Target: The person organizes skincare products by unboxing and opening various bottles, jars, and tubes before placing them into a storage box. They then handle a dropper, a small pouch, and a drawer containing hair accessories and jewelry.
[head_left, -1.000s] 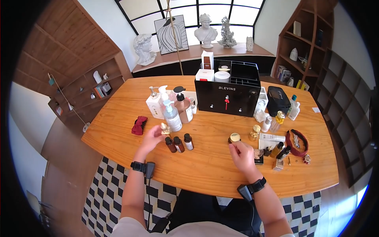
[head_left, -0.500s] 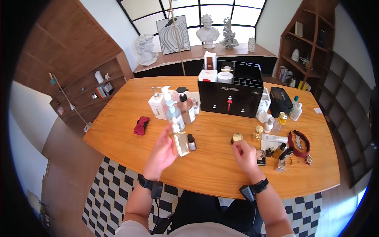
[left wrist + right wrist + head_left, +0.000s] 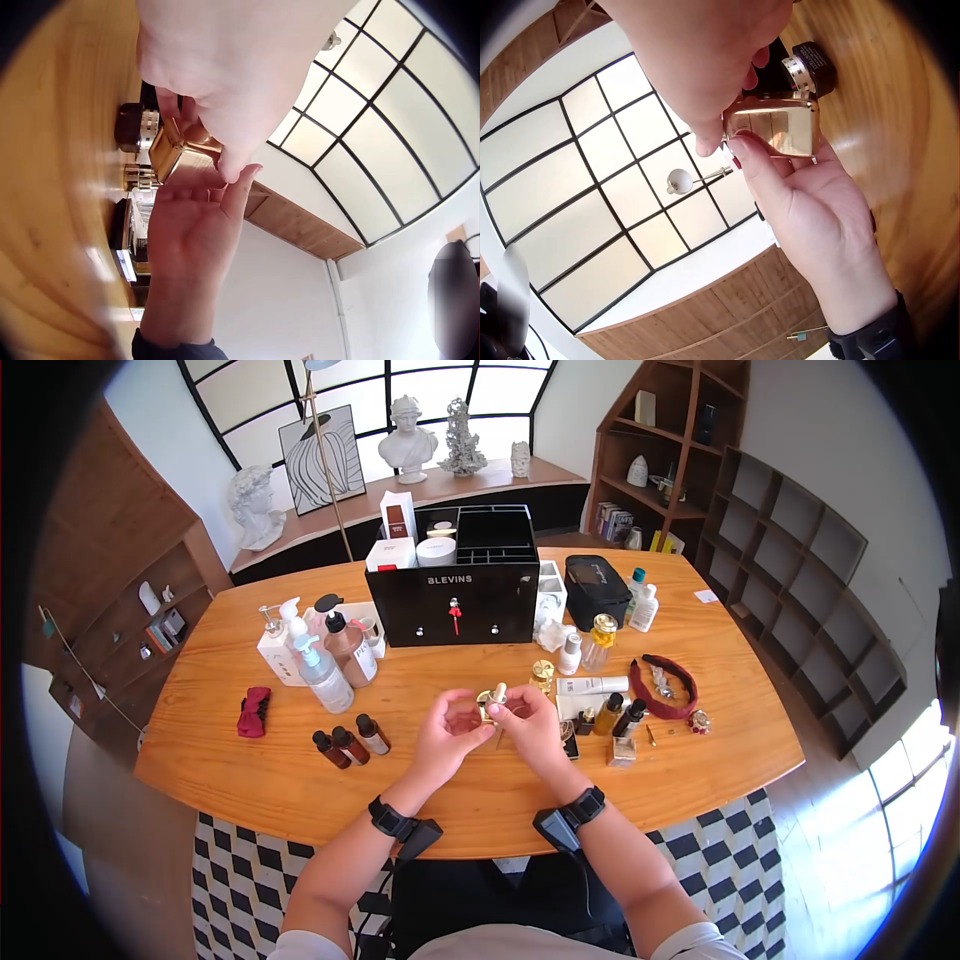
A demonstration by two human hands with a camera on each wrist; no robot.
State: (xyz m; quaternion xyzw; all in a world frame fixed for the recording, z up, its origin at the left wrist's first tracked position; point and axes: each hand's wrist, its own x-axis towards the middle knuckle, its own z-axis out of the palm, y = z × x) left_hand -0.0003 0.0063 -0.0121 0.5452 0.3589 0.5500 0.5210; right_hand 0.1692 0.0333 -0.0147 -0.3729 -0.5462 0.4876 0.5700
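Holding a small gold perfume bottle between them, left hand and right hand meet above the near middle of the wooden table in the head view; fingers of both curl round it, bottle raised off the wood. Three small brown bottles stand well left of the hands, pump bottles behind those, black organizer at the back, a red headband and a cluster of small vials just right of the hands.

Left wrist view: left hand fills the top, gold bottle pinched under its fingertips, right hand cupped below and touching it; a dark jar sits behind on the table.

Right wrist view: right hand grips the bottle from above, left hand supports it from below, thumb on its side; whether the cap is on is hard to tell here
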